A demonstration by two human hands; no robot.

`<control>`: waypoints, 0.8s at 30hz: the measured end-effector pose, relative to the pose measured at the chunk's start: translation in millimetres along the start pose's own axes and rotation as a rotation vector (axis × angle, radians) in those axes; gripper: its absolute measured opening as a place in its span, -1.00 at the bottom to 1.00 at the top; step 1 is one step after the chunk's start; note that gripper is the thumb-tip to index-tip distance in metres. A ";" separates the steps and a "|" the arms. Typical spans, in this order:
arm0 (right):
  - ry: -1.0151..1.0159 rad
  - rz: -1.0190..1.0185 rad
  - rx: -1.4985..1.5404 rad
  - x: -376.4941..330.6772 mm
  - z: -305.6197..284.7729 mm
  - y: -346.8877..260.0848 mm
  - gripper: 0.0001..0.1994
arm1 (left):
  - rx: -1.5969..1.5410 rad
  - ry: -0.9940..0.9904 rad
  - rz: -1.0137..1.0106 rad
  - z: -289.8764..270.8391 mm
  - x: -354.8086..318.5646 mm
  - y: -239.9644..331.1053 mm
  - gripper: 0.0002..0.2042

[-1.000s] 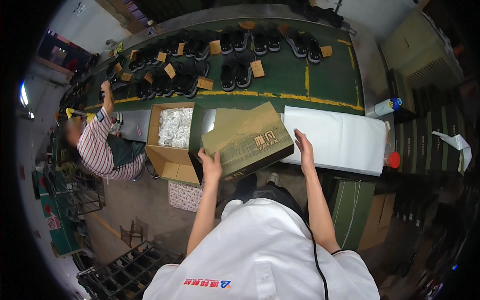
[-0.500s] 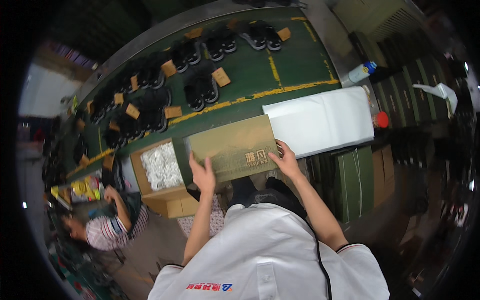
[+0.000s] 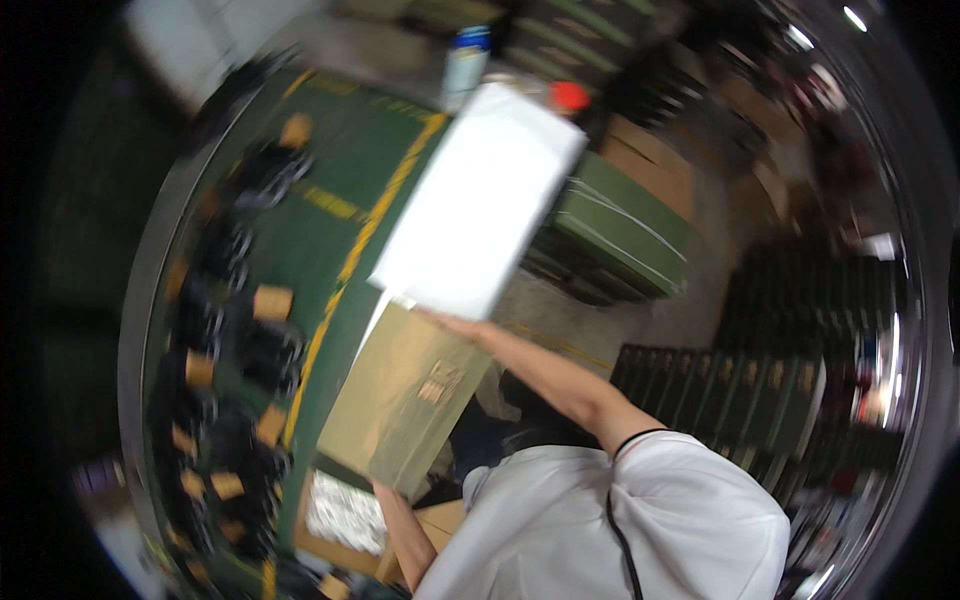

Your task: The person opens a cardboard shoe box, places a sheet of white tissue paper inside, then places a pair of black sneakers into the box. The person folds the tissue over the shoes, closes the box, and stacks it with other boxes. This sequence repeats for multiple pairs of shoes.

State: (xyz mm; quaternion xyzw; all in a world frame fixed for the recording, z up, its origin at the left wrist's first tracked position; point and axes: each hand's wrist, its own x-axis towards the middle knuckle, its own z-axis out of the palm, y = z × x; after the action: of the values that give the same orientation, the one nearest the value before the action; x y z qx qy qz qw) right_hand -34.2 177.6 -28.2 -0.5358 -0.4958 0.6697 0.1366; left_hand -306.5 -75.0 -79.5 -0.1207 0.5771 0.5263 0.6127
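A closed olive-green shoebox [image 3: 385, 385] is held in front of me, slanting across the near edge of the green table. My right hand [image 3: 456, 326] grips its far end, fingers along the edge beside a stack of white paper sheets [image 3: 478, 205]. At the near end, my left hand [image 3: 384, 489] has hold of the box, its fingers mostly hidden beneath it. Close by the left forearm, an open carton [image 3: 442, 517] contains crumpled white wads [image 3: 345, 512]. Motion blurs the picture.
Rows of black shoes [image 3: 268, 352] with tan tags cover the green table [image 3: 345, 120]. A blue-capped bottle [image 3: 466, 65] and a red-lidded container [image 3: 569, 96] stand past the paper. Strapped green boxes [image 3: 620, 232] and long box stacks [image 3: 715, 395] fill the right.
My view has swung to the right, so the table now runs up the left side. The shoebox stays in both hands and appears steeply slanted. The co-worker has left the view.
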 end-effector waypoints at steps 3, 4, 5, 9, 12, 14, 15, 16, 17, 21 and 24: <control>-0.117 -0.039 0.330 -52.8 -25.7 2.6 -0.21 | 0.203 -0.067 0.078 40.5 1.7 45.1 -0.10; -0.178 -0.074 0.441 -74.8 -36.0 13.1 -0.21 | 0.277 -0.092 0.108 59.6 -1.2 55.2 -0.10; -0.158 -0.162 0.485 -98.5 -46.9 23.9 -0.24 | 0.349 -0.113 0.151 79.4 -8.4 68.1 -0.10; 0.177 -0.306 0.751 -185.6 -58.5 74.2 -0.32 | 0.607 -0.227 0.214 154.6 -40.3 76.7 -0.10; 0.413 -0.464 1.048 -279.6 -73.1 115.2 -0.32 | 0.825 -0.364 0.164 219.4 -68.8 31.9 -0.10; 0.562 -0.551 1.167 -338.3 -75.3 138.5 -0.33 | 0.951 -0.430 0.123 251.3 -97.8 -2.5 -0.10; 0.661 -0.574 1.188 -369.6 -71.5 149.0 -0.34 | 1.016 -0.462 0.102 267.7 -110.2 -21.4 -0.11; 0.751 -0.591 1.205 -396.4 -67.6 156.2 -0.35 | 1.080 -0.496 0.074 282.1 -126.3 -40.7 -0.11; 0.920 -0.619 1.205 -413.0 -62.2 177.4 -0.37 | 1.147 -0.535 0.041 296.2 -140.9 -60.6 -0.11; 1.146 -0.540 1.505 -524.0 -41.7 225.1 -0.38 | 1.418 -0.757 -0.127 356.0 -186.5 -156.9 -0.11; 1.234 -0.593 1.767 -575.0 -5.9 265.1 -0.40 | 1.619 -0.992 -0.298 407.1 -232.2 -243.3 -0.11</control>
State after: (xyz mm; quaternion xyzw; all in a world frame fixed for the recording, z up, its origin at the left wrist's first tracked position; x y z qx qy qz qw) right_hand 286.5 -354.9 92.0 -0.3517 0.1988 0.3472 0.8463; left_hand 171.6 13.8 126.5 0.5033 0.4196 -0.1239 0.7452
